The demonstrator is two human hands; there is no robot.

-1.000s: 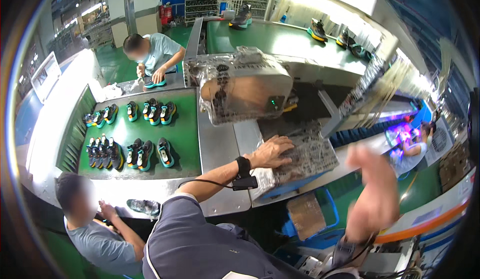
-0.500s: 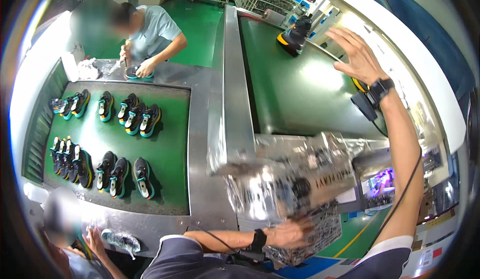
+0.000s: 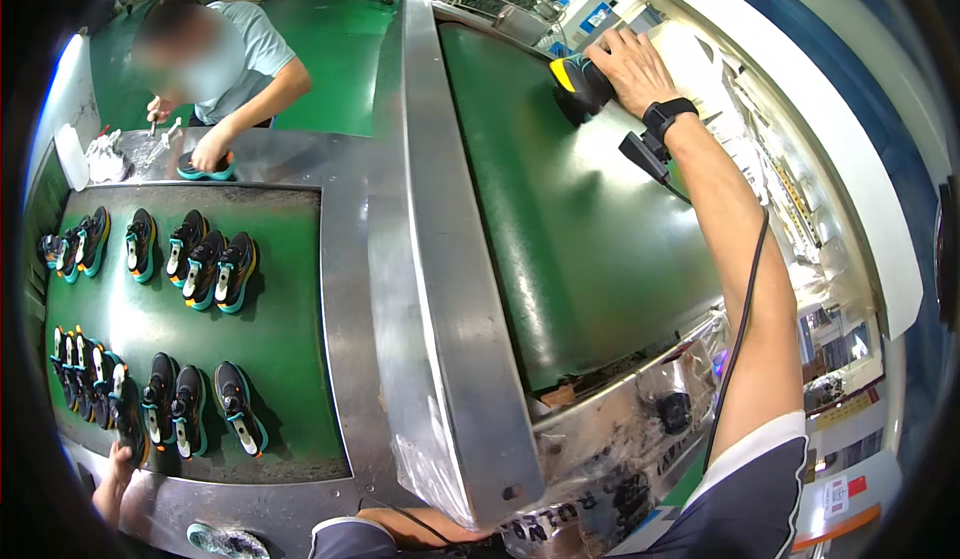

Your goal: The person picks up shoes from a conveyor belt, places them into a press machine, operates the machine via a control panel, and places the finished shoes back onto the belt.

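Observation:
On the green belt (image 3: 560,229) at the right, my right hand (image 3: 632,71) is closed on the heel end of a black shoe (image 3: 586,87) with yellow on its sole. The shoe lies near the belt's far right edge, and the palm hides part of it. A black wrist strap with a small cabled device sits behind that hand. My left forearm (image 3: 420,527) comes in at the lower edge. Its hand is hidden past the end of the metal rail (image 3: 455,359).
Several black shoes with teal and orange soles stand on the left green belt (image 3: 270,359). Across it, a co-worker (image 3: 250,54) handles a shoe (image 3: 207,166) on the metal ledge. Another person's hand (image 3: 118,464) holds a shoe at lower left. Clear plastic (image 3: 590,459) covers the right belt's near end.
My right hand has moved forward and left from open air onto the black shoe. My left hand has gone out of sight. The view has shifted right, and a co-worker's hand now grips a shoe at lower left.

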